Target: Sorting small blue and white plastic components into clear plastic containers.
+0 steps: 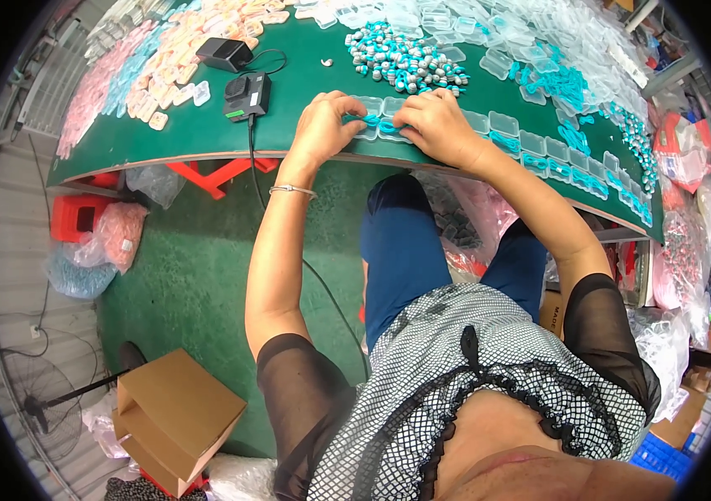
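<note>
Closest of all is the person's black-and-white patterned top [456, 359], with sheer dark sleeves; beyond it stretches a long green table [305, 71], above a green floor [205, 259] where an open cardboard box [184, 405] sits at lower left; a broad heap of clear plastic cases [531, 42] covers the table's far right, while peach cases [176, 67] spread over its far left; a row of clear cases [552, 150], many with teal cords inside, runs along the near edge to the right; a smaller mound of grey-and-teal pieces [397, 60] lies just past the hands, and two black devices [247, 96] stand to their left; left hand [325, 127] and right hand [439, 127] meet over two open clear cases [368, 105] at the near edge; a teal cord [387, 128] lies there between them; left thumb and forefinger curl close to it, right fingertips bunch at its other side; whether either hand pinches it or merely presses, I cannot tell.
</note>
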Demonstrator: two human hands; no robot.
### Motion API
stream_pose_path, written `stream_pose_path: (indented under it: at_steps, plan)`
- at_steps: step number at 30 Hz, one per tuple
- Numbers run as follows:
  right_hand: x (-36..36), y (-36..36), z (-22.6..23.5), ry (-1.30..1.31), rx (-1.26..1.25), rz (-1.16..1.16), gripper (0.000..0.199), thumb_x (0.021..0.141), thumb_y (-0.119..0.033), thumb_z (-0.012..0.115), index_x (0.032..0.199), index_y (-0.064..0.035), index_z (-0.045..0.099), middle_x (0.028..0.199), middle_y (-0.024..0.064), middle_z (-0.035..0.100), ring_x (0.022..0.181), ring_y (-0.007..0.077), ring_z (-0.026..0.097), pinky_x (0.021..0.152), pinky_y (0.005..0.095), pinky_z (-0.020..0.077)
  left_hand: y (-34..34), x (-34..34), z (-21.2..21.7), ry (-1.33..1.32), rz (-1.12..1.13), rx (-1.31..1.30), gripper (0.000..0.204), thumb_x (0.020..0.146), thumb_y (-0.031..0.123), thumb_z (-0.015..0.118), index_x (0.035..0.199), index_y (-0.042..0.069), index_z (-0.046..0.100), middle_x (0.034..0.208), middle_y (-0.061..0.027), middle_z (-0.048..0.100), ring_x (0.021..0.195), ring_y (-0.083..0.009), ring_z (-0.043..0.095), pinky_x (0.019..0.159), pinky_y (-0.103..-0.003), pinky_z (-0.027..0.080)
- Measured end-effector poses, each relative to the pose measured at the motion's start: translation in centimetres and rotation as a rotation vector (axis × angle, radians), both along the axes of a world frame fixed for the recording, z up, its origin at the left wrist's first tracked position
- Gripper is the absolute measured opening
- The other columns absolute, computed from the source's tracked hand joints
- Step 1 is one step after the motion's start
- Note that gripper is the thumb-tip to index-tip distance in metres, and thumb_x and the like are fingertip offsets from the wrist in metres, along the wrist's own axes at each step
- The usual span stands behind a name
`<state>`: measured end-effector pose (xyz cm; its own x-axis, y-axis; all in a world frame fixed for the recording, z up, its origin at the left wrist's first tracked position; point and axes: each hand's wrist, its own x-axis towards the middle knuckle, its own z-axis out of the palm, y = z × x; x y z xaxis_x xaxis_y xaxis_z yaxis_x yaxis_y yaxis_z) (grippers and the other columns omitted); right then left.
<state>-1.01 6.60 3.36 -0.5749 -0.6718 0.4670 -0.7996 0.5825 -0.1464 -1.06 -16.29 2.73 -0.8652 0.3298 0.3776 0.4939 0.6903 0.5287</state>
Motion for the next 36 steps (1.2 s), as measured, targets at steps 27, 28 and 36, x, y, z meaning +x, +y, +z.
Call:
stream_pose_path:
  at_steps: [27,28,36]
  plan:
    - [-0.3,0.3,0.2,-0.107,-0.041,-0.044,0.011,0.073,-0.014,0.07,0.083,-0.0125,0.065,0.08,0.0015,0.06,0.081,0.0225,0.058,0.069,0.0394,0.0403,0.4,1.3,1.6,0.238,-0.018,-0.266,0.01,0.072,0.006,0.067,0.082,0.007,0.067,0.085,-0.0058,0.063,0.083,-0.0268,0.06,0.071,-0.036,0.05]
    - [-0.2,0.3,0.3,-0.106,-0.042,-0.044,0.011,0.073,-0.014,0.07,0.083,-0.0125,0.065,0.08,0.0015,0.06,0.081,0.0225,0.058,0.069,0.0394,0.0403,0.2,1.2,1.8,0.177,-0.041,-0.203,0.013,0.072,0.007,0.069,0.085,0.006,0.067,0.087,-0.0066,0.063,0.082,-0.0257,0.06,0.072,-0.035,0.05]
    - [-0.5,0.6,0.8,-0.122,-0.037,-0.059,0.014,0.072,-0.016,0.069,0.085,-0.0136,0.064,0.087,0.0013,0.059,0.089,0.0225,0.056,0.075,0.0386,0.0387,-1.0,0.0,2.2,-0.267,0.024,0.082,0.028,0.069,0.006,0.074,0.096,0.003,0.068,0.089,-0.0061,0.06,0.074,-0.0156,0.053,0.07,-0.03,0.047]
